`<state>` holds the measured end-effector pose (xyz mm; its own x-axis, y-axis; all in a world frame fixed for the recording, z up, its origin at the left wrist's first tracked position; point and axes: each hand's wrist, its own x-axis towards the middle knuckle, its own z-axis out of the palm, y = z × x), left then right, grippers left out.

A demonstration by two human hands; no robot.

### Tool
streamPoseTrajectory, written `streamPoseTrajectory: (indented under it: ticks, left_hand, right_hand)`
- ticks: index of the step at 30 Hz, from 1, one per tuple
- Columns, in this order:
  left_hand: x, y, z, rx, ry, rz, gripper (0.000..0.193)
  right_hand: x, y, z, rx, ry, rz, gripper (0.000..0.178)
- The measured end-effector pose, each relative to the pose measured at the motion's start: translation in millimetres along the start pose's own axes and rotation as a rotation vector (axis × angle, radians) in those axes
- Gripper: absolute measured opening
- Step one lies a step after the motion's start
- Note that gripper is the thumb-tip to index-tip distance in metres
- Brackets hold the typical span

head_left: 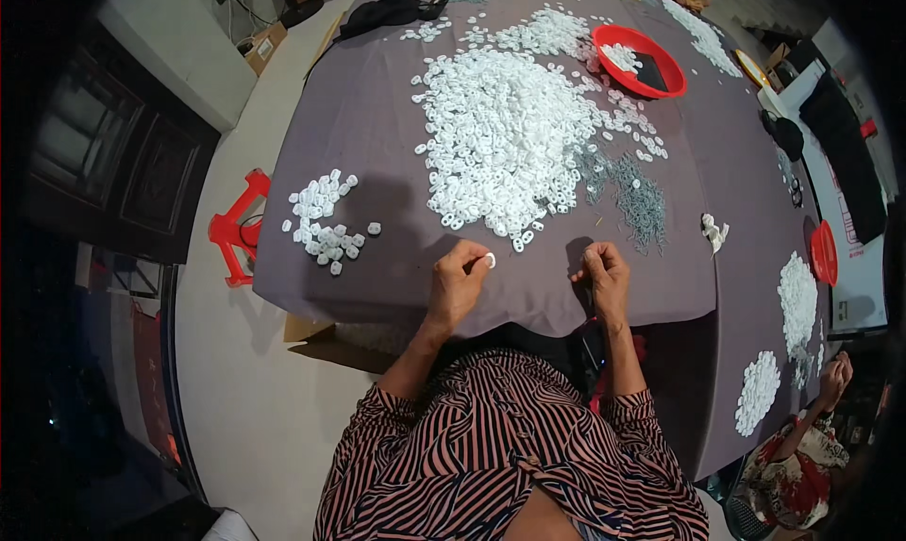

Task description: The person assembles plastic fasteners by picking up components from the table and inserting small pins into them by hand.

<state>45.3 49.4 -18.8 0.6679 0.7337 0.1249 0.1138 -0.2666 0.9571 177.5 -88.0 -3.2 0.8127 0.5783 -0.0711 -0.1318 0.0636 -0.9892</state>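
White plastic shows at the left hand (460, 279): one small ring (490, 260) sits pinched between thumb and fingertips, just above the near edge of the grey-clothed surface (377, 145). The right hand (604, 272) is curled shut nearby, its grip seemingly closed on something thin; what it holds is too small to tell, though a heap of grey pins (634, 197) lies just beyond it. Good work here, in my judgement, means keeping both hands close together and the ring turned so its hole faces the right hand. Farther out lie the big pile of rings (505, 135), a small batch (323, 222) to the left, and a red bowl (639, 62) at the far side.
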Motion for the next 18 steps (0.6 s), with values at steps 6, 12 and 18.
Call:
streamPoseTrajectory:
  ticks: [6,12,18]
  left_hand:
    - [2,-3,6,0.514,0.038,0.401,0.009]
    - [2,5,8,-0.119,-0.087,-0.074,0.007]
    - [4,2,10,0.42,-0.024,0.343,0.005]
  right_hand:
    - [-4,-1,1,0.019,0.027,-0.014,0.016]
    - [-11,2,7,0.048,-0.039,0.011,0.015]
    - [-14,7,6,0.072,0.017,0.033,0.013]
